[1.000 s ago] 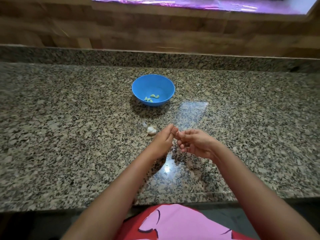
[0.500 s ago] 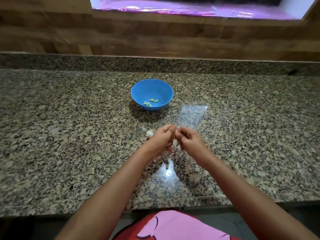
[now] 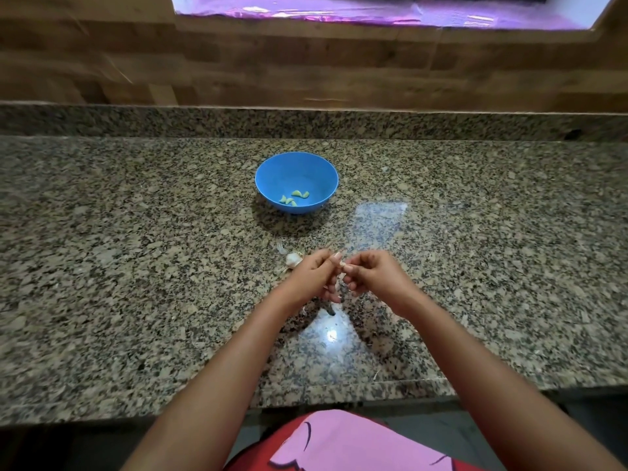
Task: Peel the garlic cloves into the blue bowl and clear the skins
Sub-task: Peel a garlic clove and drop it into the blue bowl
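On granite counter (image 3: 136, 266) — blue bowl (image 3: 272, 171), peeled cloves (image 3: 295, 197) inside; garlic bulb (image 3: 292, 260) nearer

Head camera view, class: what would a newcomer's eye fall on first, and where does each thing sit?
The blue bowl stands out in the middle of the counter, with a few peeled cloves inside. Nearer the camera, the left hand and right hand meet, pinching a small garlic clove between them. A pale garlic piece lies on the counter just left of the left hand.
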Available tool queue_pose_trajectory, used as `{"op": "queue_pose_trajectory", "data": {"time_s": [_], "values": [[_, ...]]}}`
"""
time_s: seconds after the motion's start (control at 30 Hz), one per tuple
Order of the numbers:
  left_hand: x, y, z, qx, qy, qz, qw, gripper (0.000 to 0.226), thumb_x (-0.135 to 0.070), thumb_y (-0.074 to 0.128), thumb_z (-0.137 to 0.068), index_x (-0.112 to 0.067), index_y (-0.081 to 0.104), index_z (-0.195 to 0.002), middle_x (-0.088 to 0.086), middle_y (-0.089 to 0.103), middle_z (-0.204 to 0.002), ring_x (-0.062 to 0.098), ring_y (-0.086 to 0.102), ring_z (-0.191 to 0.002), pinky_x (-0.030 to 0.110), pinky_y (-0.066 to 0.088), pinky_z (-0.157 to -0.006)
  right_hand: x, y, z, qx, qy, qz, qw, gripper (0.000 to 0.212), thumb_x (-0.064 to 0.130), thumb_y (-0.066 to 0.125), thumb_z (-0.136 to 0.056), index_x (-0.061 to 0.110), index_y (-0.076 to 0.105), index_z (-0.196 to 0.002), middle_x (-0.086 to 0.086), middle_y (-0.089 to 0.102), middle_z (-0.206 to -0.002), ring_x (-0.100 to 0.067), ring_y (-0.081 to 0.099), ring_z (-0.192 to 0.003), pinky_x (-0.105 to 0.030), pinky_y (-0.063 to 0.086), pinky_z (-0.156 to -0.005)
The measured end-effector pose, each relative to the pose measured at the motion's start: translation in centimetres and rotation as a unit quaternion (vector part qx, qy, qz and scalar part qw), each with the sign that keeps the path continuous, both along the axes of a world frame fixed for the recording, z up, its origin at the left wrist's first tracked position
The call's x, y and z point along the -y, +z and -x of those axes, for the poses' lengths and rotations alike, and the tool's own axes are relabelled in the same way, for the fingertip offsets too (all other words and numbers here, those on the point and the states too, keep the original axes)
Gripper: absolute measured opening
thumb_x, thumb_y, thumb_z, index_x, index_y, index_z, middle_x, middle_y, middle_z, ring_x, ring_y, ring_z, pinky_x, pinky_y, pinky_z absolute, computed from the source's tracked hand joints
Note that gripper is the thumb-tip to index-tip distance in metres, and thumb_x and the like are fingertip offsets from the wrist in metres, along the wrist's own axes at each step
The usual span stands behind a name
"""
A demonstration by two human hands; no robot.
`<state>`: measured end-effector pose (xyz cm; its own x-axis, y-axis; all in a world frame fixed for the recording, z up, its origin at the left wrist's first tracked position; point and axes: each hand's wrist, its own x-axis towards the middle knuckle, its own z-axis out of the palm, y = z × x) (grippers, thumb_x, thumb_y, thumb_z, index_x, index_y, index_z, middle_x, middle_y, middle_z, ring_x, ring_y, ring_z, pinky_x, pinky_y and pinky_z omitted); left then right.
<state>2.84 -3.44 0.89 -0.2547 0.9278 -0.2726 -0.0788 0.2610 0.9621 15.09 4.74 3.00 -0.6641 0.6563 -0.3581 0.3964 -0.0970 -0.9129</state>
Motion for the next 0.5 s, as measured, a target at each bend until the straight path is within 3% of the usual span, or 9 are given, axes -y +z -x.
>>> {"op": "queue_pose_trajectory", "data": {"time_s": [0.1,0.2,0.3,0.4,0.5], "values": [[-0.1,-0.3,0.2,-0.013,-0.006,-0.008,1.000,0.020,-0.023,0.044,-0.098,-0.003,0.049,-0.100,0.004,0.051,-0.073,0.009,0.053,-0.058,0.023,0.053,-0.054,0.1,0.0,0.2,0.067,0.021,-0.108,0.992,0.013,0.014,0.054,-0.092,0.007,0.061,-0.084,-0.005,0.064,-0.072,-0.012,0.059,-0.060,-0.025,0.051,-0.057],[-0.3,-0.5,0.4,0.017,0.006,-0.038,0.999,0.010,-0.011,0.049,-0.096,-0.001,0.052,-0.098,0.006,0.059,-0.080,0.009,0.060,-0.063,0.022,0.055,-0.057,0.2,0.2,0.3,0.081,0.014,-0.129,0.988,0.014,0.016,0.056,-0.092,0.006,0.061,-0.083,-0.006,0.065,-0.072,-0.015,0.060,-0.063,-0.032,0.054,-0.064],[-0.4,-0.7,0.6,0.031,0.012,-0.054,0.998,0.006,-0.008,0.053,-0.093,-0.002,0.055,-0.093,0.008,0.062,-0.081,0.009,0.063,-0.064,0.021,0.055,-0.059,0.2,0.5,0.4,0.029,-0.015,0.001,0.999,0.014,0.010,0.054,-0.092,0.001,0.058,-0.082,-0.007,0.060,-0.066,-0.014,0.056,-0.054,-0.026,0.050,-0.053],[-0.8,-0.8,0.2,0.018,0.038,-0.079,0.996,0.009,-0.005,0.050,-0.094,-0.007,0.056,-0.088,0.006,0.061,-0.076,0.006,0.063,-0.060,0.018,0.053,-0.055,0.6,0.8,0.8,-0.049,-0.085,0.201,0.975,0.017,0.002,0.046,-0.093,0.000,0.056,-0.079,-0.004,0.055,-0.058,-0.011,0.049,-0.047,-0.019,0.042,-0.043],[-1.0,-1.1,-0.1,0.016,0.070,-0.096,0.993,0.013,-0.003,0.048,-0.094,-0.010,0.057,-0.087,-0.001,0.060,-0.071,0.002,0.059,-0.056,0.016,0.049,-0.051,0.8,0.9,1.2,-0.065,-0.123,0.266,0.954,0.023,0.001,0.043,-0.091,0.005,0.057,-0.073,-0.001,0.052,-0.057,-0.009,0.045,-0.047,-0.017,0.039,-0.042]]}}
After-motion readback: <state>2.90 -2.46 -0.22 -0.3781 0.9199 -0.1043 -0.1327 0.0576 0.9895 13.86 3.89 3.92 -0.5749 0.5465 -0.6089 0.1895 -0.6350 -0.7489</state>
